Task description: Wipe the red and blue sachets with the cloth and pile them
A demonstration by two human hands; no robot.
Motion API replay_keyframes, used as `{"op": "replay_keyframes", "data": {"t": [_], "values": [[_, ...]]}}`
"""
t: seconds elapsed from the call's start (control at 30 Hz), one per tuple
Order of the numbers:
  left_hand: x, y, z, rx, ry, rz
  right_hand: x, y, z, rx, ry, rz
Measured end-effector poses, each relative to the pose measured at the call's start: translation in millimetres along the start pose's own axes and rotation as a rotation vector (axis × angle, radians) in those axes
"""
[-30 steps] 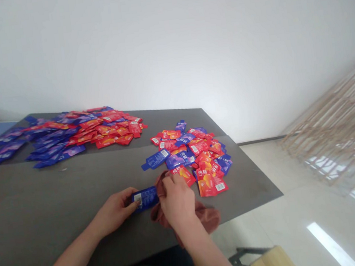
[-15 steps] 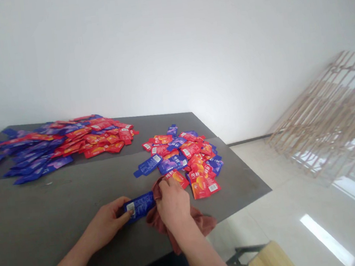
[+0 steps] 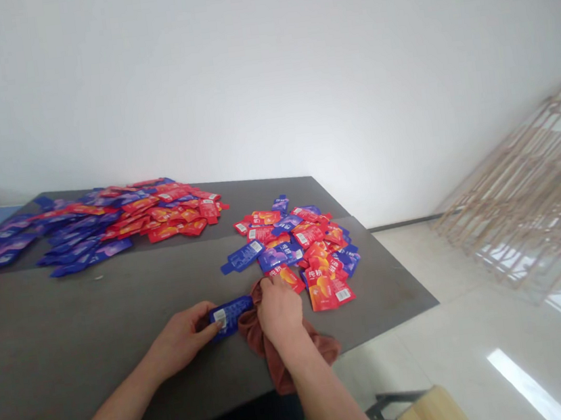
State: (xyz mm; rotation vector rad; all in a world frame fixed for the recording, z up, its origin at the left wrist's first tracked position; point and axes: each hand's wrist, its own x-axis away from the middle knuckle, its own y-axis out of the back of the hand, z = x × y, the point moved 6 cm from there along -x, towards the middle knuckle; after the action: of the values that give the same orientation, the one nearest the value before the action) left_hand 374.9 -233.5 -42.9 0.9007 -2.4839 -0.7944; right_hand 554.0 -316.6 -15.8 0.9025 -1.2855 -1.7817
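Observation:
Near the front of the grey table, my left hand point(image 3: 192, 331) pinches the left end of a blue pouch point(image 3: 232, 313), thumb beside its white barcode label. My right hand point(image 3: 281, 309) is closed on a brown cloth point(image 3: 279, 367), which wraps the pouch's right end; that end is hidden under the cloth and fingers. Loose cloth hangs toward the table's front edge. Just beyond my hands lies another blue pouch point(image 3: 243, 257), flat with its spout end to the left. A small pile of red and blue pouches point(image 3: 309, 237) touches its right side.
A larger heap of red and blue pouches point(image 3: 132, 214) covers the back left of the table point(image 3: 70, 331), against the white wall. A wooden-topped stool point(image 3: 433, 413) stands below the right edge. Bamboo-like racks point(image 3: 528, 186) stand on the floor at right.
The view has shifted slightly left, so things appear further right. Both hands keep their hold on the pouch and the cloth; the cloth's folds have changed a little.

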Motion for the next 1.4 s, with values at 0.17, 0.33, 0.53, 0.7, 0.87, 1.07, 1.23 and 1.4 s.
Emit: {"op": "replay_keyframes", "data": {"t": [0.17, 0.33, 0.53, 0.7, 0.87, 1.07, 1.23, 1.4], "values": [[1.5, -1.4, 0.1, 0.046, -0.028, -0.001, 20.3, 10.4, 32.8, -0.082, 0.162, -0.119], [0.1, -1.1, -1.0, -0.011, -0.016, 0.003, 23.9, -13.8, 41.1, -0.075, 0.205, -0.019], [1.2, 1.0, -2.3, -0.026, 0.001, -0.009, 3.3, 4.7, 3.3, -0.023, 0.021, -0.027], [2.3, -0.2, -3.0, 0.014, 0.013, -0.017, 34.7, -0.2, 57.4, -0.149, 0.282, -0.031], [1.4, -2.1, -1.8, -0.02, -0.003, 0.002, 26.0, -18.1, 30.6, -0.076, 0.125, 0.01], [1.9, -3.1, 4.2, 0.004, 0.016, 0.007, 6.1, 12.2, -10.8, -0.009, -0.018, -0.061], [2.5, -3.1, 0.4, 0.114, -0.016, -0.011, 33.9, 11.4, 56.1, -0.162, 0.284, -0.089], [1.7, -0.8, -1.8, -0.009, 0.008, -0.022, 31.7, -16.9, 54.1, -0.118, 0.191, -0.009]]}}
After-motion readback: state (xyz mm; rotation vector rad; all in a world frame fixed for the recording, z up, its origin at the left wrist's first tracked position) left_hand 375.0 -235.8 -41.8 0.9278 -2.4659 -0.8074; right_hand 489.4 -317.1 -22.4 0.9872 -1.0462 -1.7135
